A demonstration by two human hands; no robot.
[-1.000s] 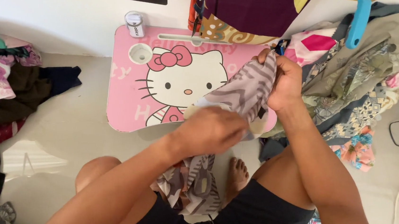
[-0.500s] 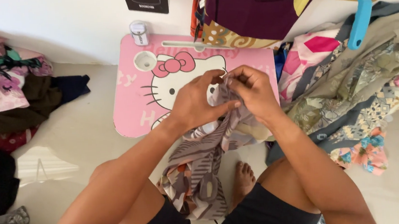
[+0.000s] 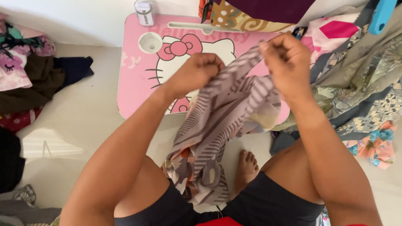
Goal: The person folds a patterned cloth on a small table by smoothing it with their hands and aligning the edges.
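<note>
The left hand [image 3: 201, 69] and the right hand [image 3: 286, 58] are each clamped shut on the top edge of a grey-and-mauve striped garment [image 3: 221, 125], held apart with the cloth stretched between them; the garment hangs down over the near edge of a pink cartoon-cat lap table [image 3: 136, 80] and onto the person's lap; the table stands on a pale floor [image 3: 77, 122] against a white wall [image 3: 83, 14]; a small white canister [image 3: 144, 12] stands at the table's far edge, near a round cup recess [image 3: 150, 43]; a heap of mixed clothes [image 3: 11, 70] lies on the floor to the left; patterned fabrics [image 3: 370, 80] pile up on the right, with a blue handle [image 3: 386, 0] lying over them.
</note>
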